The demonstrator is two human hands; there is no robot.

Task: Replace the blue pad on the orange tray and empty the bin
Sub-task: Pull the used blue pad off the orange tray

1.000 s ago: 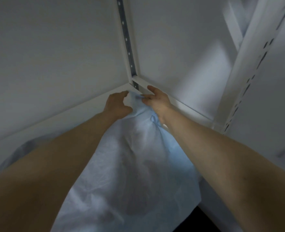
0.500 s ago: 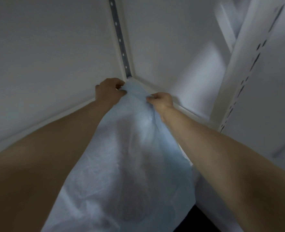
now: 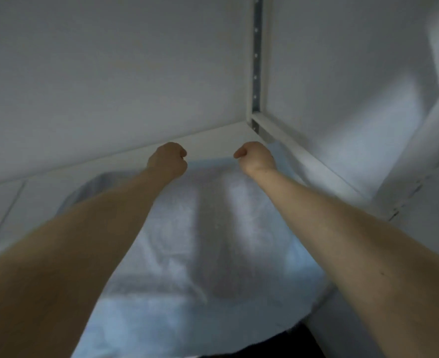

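Observation:
A pale blue pad [image 3: 208,254] lies spread over a surface inside a white-walled compartment, reaching back to the far wall. My left hand [image 3: 168,158] is curled into a fist at the pad's far edge, left of centre. My right hand [image 3: 255,156] is curled the same way at that edge, near the back right corner. Both hands seem to grip the pad's far edge, though the fingertips are hidden under the knuckles. No orange tray shows; the pad covers whatever lies beneath it. No bin is in view.
White walls close in on the left, back and right. A perforated metal rail [image 3: 256,55] runs up the back corner. A white ledge [image 3: 213,135] runs along the base of the back wall. A slotted white upright [image 3: 419,164] stands at the right.
My hands have moved apart along the pad's far edge, and the pad, bunched into the corner before, now lies spread wide and flatter. The view has shifted left.

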